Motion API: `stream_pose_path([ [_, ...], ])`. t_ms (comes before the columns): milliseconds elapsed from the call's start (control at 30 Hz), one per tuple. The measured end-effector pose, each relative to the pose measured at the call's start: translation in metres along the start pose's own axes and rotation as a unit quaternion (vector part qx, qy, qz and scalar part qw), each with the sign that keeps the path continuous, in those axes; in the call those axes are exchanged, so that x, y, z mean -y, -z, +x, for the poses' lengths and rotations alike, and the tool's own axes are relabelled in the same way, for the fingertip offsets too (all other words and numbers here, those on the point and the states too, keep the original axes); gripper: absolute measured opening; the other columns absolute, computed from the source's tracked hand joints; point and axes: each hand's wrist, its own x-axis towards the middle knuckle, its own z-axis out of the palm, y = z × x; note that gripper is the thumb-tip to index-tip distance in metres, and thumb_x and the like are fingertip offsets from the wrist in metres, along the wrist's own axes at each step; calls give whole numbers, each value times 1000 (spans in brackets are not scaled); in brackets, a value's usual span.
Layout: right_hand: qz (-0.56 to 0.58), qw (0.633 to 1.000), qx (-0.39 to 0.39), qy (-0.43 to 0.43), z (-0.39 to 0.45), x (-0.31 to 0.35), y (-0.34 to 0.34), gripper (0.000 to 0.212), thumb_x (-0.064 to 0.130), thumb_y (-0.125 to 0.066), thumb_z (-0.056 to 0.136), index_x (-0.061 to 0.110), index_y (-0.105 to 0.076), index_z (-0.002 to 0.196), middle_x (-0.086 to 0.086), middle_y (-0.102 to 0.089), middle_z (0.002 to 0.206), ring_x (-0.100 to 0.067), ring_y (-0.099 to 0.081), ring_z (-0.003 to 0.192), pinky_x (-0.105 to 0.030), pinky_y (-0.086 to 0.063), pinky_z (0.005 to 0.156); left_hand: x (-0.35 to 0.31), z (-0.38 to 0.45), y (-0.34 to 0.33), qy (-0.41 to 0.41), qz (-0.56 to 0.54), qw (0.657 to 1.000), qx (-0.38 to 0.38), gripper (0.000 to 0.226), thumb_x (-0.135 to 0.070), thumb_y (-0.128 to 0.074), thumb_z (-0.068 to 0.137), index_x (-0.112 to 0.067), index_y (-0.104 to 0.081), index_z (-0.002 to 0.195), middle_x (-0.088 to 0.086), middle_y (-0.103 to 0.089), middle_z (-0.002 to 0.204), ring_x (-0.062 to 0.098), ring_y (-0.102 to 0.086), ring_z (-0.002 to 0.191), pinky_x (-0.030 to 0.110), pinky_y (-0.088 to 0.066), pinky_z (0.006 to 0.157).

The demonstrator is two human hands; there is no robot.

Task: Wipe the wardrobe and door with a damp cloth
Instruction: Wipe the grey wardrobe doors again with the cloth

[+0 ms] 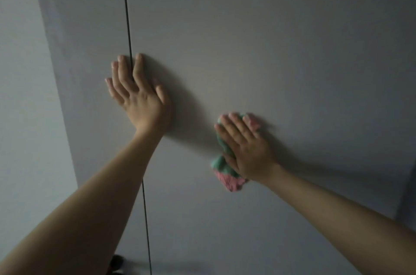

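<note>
A plain pale grey wardrobe front [258, 38] fills the view, split by a thin dark vertical gap [126, 15] between two door panels. My left hand [139, 94] lies flat on the surface with straight fingers spread across that gap. My right hand [245, 148] presses a green and pink cloth [225, 173] flat against the right panel, fingers straight. The cloth sticks out above the fingertips and below the palm; its middle is hidden under the hand.
A lighter wall [24, 94] runs down the left side, beside the wardrobe's edge. A darker strip [407, 196] shows at the far right. Something dark and white [117, 263], too blurred to name, sits at the bottom near the gap.
</note>
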Motion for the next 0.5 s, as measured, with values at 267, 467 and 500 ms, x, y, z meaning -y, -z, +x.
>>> stream_pose_path([
  [267, -40, 984, -66, -161, 30, -132, 37, 58, 35, -32, 98, 4, -27, 147, -18, -33, 151, -33, -26, 140, -38, -8, 118, -49, 14, 10, -82, -12, 997, 4, 64, -32, -40, 81, -6, -40, 139, 24, -29, 148, 38, -20, 142, 47, 1, 116],
  [467, -11, 952, -126, -279, 61, -126, 32, 60, 32, -39, 95, -1, -33, 145, -22, -33, 150, -37, -29, 140, -43, -12, 116, -140, 37, -18, -196, -46, 980, 5, 61, -30, -43, 79, -5, -47, 134, 22, -41, 142, 37, -31, 138, 46, 1, 115],
  [500, -8, 965, -104, -242, 41, -112, 25, 61, 32, -40, 94, -2, -34, 144, -22, -35, 148, -38, -30, 139, -44, -12, 117, -157, 33, -27, -194, -56, 979, 12, 61, -30, -42, 79, -4, -48, 134, 21, -42, 142, 37, -32, 137, 45, 1, 115],
])
